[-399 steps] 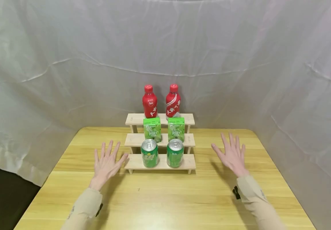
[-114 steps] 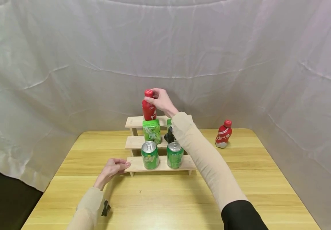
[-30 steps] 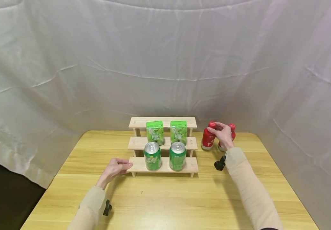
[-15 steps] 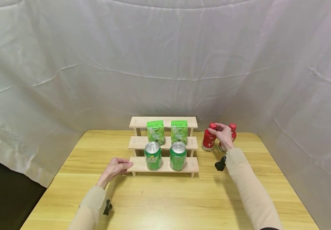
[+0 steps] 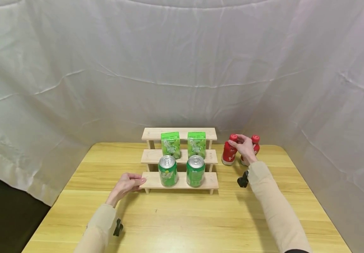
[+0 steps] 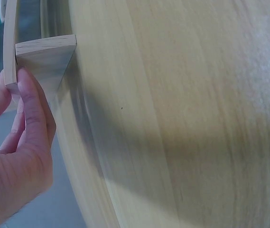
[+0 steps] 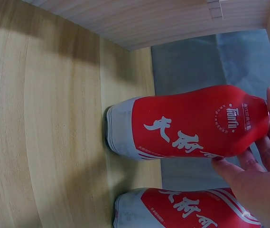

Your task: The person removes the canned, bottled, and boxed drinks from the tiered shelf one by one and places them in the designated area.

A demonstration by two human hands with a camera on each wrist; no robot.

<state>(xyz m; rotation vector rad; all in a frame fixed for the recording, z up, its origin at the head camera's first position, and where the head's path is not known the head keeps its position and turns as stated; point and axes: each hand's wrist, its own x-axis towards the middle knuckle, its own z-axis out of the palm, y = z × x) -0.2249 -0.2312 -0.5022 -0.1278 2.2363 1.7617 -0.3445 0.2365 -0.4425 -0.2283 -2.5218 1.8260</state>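
Note:
My left hand pinches the left end of the lowest step of a three-tier wooden shelf; in the left wrist view its thumb and fingers grip the board's edge. To the right of the shelf, my right hand holds a red bottle by its neck. This bottle stands upright on the table, or very nearly. A second red bottle is just to its right, partly hidden behind the hand in the head view.
Two green drink cartons stand on the middle step and two green soda cans on the lowest one. The wooden table lies in front. Grey fabric hangs behind and at the sides.
Both red bottles have gone from the top step to the table's right side, carried by the right hand. The left hand has taken hold of the lowest step. The last second shows almost no movement.

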